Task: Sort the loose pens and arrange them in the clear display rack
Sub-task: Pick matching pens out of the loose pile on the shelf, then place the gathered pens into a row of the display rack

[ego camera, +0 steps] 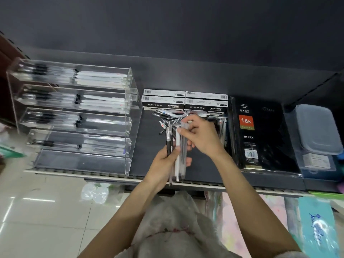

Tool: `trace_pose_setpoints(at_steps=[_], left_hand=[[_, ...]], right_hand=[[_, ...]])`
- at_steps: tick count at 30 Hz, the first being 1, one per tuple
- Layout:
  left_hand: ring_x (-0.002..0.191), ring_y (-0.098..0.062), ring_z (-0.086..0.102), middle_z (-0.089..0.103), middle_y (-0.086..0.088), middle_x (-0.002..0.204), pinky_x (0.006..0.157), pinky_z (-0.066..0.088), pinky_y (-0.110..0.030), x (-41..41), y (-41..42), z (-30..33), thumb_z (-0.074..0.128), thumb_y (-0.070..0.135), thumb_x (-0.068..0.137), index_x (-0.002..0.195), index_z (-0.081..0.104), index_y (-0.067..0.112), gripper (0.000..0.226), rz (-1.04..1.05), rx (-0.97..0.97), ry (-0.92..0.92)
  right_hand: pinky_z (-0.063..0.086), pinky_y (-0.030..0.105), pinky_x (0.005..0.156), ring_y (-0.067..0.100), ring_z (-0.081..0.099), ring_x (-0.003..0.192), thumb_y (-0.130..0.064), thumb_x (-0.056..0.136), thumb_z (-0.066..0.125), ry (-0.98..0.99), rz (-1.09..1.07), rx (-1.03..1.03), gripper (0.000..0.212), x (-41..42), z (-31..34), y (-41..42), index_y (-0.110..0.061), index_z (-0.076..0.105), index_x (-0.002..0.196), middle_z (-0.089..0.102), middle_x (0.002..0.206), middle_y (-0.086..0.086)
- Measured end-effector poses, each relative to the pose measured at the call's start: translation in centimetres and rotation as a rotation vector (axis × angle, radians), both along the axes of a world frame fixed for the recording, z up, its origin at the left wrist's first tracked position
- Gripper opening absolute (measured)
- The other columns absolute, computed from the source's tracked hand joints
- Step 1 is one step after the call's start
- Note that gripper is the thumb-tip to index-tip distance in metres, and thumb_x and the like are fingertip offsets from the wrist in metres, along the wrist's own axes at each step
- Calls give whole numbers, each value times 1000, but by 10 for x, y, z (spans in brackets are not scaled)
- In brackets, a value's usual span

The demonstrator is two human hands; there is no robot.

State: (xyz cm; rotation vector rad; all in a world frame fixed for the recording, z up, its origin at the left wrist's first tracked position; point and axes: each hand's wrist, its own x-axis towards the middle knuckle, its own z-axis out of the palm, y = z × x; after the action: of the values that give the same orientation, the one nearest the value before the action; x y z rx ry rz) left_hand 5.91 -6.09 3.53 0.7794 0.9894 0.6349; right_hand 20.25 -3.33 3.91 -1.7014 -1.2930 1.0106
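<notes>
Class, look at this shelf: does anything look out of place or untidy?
Yes. A heap of loose pens lies crisscrossed on the shelf before the pen boxes, unlike the neat rows in the clear rack. Its front tray looks unfilled.

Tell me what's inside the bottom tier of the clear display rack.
The lowest front tier of the clear display rack shows only the dark shelf through its clear wall; no pens visible there. The tier above holds a few pens. Motion blur hides finer detail.
</notes>
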Motion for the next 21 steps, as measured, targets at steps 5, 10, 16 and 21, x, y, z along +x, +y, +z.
trace_pose_setpoints(at_steps=[5, 10, 16, 21], left_hand=[[64, -11, 64, 69, -1, 78, 65, 56, -24, -16, 3, 15, 41, 8, 99, 117, 54, 4, 22, 50, -26, -83], [76, -11, 68, 68, -1, 83, 73, 56, -24, -52, 21, 29, 42, 11, 97, 108, 58, 9, 20, 583, -97, -440], [83, -9, 69, 70, 1, 89, 79, 56, -25, -112, 40, 39, 38, 17, 100, 100, 63, 13, 26, 825, -21, -586], [106, -13, 65, 69, -3, 114, 83, 56, -29, -172, 55, 32, 45, 21, 92, 119, 56, 14, 31, 771, -24, -571]], right_hand=[[47, 19, 53, 4, 58, 50, -27, 83, 70, -76, 155, 68, 27, -23, 13, 13, -18, 63, 107, 68, 83, 0], [54, 34, 77, 7, 66, 81, -62, 79, 47, 98, 152, 87, 58, -59, 41, 0, -33, 43, 128, 63, 105, -11], [48, 31, 45, 23, 59, 50, -36, 94, 49, 256, 221, -54, 16, -150, 33, -32, -32, 44, 109, 64, 72, 7], [37, 25, 39, 13, 48, 42, -22, 91, 61, 293, 126, 17, 25, -220, 30, -12, -22, 44, 109, 64, 71, 9]])
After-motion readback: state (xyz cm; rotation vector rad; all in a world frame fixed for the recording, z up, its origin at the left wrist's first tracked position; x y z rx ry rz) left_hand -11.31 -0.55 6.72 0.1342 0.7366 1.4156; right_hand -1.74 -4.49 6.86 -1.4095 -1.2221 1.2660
